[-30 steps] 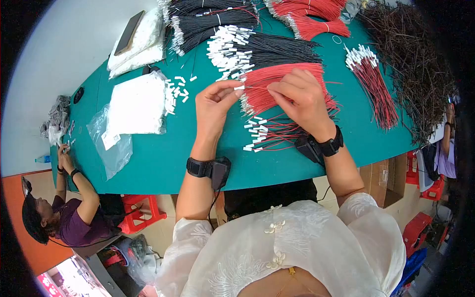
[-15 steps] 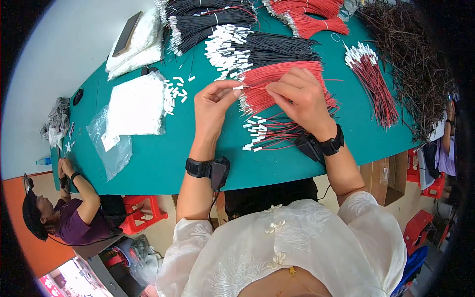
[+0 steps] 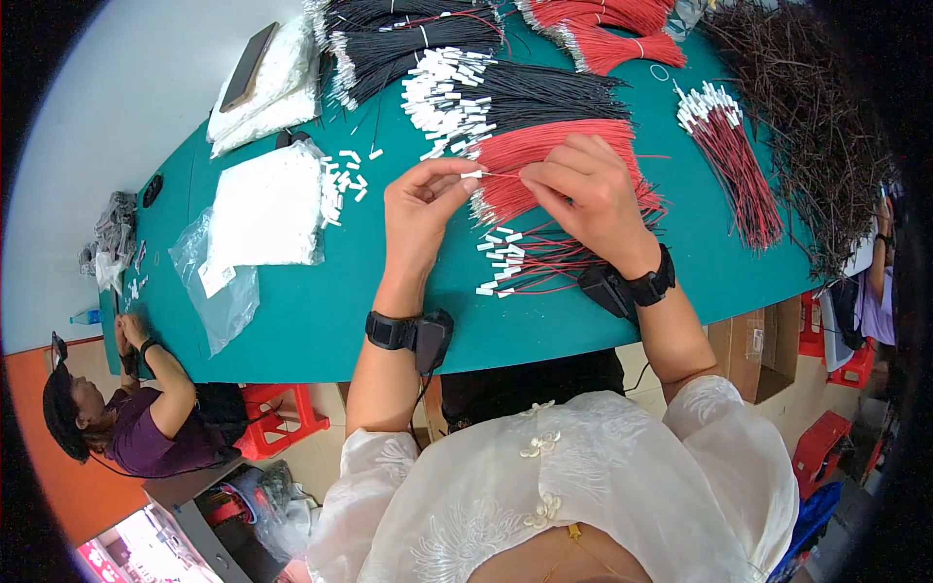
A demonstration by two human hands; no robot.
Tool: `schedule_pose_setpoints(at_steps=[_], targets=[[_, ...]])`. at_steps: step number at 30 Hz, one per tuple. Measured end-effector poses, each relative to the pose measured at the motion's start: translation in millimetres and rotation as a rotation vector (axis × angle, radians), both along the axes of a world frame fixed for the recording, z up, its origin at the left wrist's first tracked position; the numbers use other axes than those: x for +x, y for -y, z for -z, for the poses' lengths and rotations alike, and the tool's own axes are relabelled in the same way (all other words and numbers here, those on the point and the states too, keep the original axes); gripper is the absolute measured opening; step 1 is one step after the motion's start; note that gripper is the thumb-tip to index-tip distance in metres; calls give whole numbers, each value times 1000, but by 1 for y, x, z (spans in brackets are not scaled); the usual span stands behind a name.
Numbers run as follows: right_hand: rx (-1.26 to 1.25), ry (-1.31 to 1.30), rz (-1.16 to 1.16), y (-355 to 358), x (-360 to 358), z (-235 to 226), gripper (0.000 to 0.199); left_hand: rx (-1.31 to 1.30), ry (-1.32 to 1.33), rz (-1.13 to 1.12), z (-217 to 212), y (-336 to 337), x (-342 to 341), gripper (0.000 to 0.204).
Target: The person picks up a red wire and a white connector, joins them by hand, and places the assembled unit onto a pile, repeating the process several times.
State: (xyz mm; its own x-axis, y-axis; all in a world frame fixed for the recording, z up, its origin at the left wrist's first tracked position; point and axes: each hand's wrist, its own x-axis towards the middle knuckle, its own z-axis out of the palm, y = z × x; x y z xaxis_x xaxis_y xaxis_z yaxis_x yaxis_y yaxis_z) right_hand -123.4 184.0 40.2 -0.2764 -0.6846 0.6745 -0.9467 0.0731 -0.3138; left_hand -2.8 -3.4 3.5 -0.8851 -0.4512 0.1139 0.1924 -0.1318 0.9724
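White connector (image 3: 473, 175): one in work, at the tips of the left hand's (image 3: 416, 214) thumb and index, clamped between them. Red wire (image 3: 501, 175): one, thumb and index of the right hand (image 3: 588, 189) clamped on it. Wire spans the gap between the hands, its left end at the connector; can't tell from here how far in it sits. Both pinches hang over one big red bundle (image 3: 515, 144).

Rest of the count on the green table (image 3: 544, 335): one black bundle (image 3: 554, 92) just beyond the red, white ends on its left, too many to number. Roughly ten short red leads (image 3: 525, 262) with white ends, on the near side. One bunch of dark red leads (image 3: 736, 185) with white ends, off to the right. Far side: at least two red bundles (image 3: 622, 53) and at least two black hanks (image 3: 418, 44).

Left: one heap of loose connectors (image 3: 342, 185), overlapping, uncountable; one flat white pack (image 3: 267, 204) beside it; one dark slab (image 3: 250, 66) on stacked white bags (image 3: 292, 97).

Right: one ring (image 3: 660, 73), one brown tangle (image 3: 787, 117). Two black wristbands (image 3: 389, 330), one per wrist. One co-worker (image 3: 151, 428) at the table's left end.
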Motion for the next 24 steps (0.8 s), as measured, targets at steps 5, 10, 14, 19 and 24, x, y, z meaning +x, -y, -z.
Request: schedule_pose_setpoints(at_steps=[5, 10, 14, 19, 24], targets=[[-31, -4, 25, 1, 0, 2, 15, 22, 8, 28, -1, 0, 1, 19], [-58, 41, -5, 3, 2, 3, 16, 34, 13, 30, -2, -3, 0, 18], [-69, 71, -19, 4, 2, 3, 16, 58, 12, 49, 0, -2, 0, 18], [-85, 82, -12, 4, 2, 2, 16, 80, 42, 85, -2, -5, 0, 19], [-84, 92, -21, 4, 5, -1, 16, 35, 58, 81, 0, -5, 0, 19]])
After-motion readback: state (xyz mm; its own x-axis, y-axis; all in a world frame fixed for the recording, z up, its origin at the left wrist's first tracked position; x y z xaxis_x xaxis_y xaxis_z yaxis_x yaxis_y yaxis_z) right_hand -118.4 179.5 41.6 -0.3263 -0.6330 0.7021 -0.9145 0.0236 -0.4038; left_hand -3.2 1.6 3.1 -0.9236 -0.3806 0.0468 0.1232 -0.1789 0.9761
